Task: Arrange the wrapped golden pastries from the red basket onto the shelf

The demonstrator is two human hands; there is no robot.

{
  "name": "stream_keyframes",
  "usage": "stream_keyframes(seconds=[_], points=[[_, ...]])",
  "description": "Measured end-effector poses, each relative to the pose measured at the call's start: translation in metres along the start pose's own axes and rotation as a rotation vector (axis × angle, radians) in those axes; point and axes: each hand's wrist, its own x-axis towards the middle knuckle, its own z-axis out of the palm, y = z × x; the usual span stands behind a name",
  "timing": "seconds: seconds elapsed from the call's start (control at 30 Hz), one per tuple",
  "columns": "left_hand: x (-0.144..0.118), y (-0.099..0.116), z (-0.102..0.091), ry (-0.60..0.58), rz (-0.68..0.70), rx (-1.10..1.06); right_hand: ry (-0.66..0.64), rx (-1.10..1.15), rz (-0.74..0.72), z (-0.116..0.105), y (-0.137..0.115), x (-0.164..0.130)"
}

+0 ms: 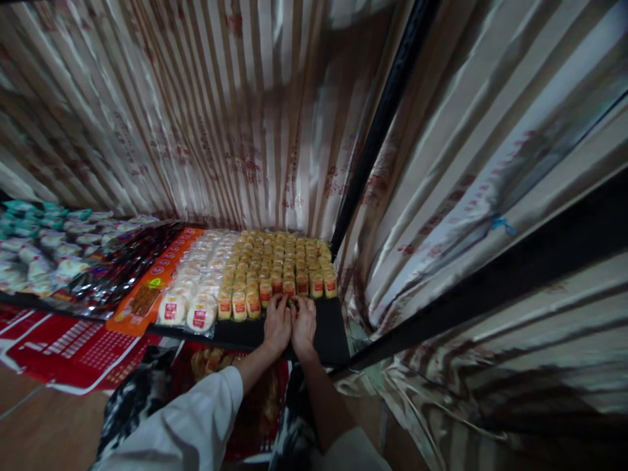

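Note:
My left hand and my right hand are side by side at the front of several rows of small yellow wrapped cakes with red labels. Both sets of fingers are bent and closed, their tips meeting around a small wrapped cake that they mostly hide. Just beyond my fingertips, the front cakes of the middle rows stand close together. The cakes rest on a black shelf. Left of them lie two rows of round white wrapped cakes.
An orange snack package, dark shiny packets and white-and-green packets fill the shelf's left side. Below are a red basket and another holding brown packaged food. Black posts and striped curtains enclose the back and right.

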Motion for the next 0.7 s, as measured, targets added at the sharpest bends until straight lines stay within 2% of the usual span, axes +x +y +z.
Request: stream_keyframes(seconds=[0.23, 0.47, 0.57, 0.7], points=[[-0.001, -0.004, 0.004, 0.001, -0.011, -0.006, -0.104, -0.044, 0.009, 0.002, 0.004, 0.001], [-0.004, -0.002, -0.002, 0.01, -0.002, 0.009, -0.045, -0.005, -0.007, -0.002, 0.001, 0.0], [-0.015, -0.001, -0.01, 0.015, -0.005, -0.016, 0.002, 0.05, -0.019, -0.004, -0.002, 0.001], [-0.046, -0.01, -0.029, -0.035, 0.039, -0.066, 0.003, 0.125, -0.029, -0.007, -0.012, -0.004]])
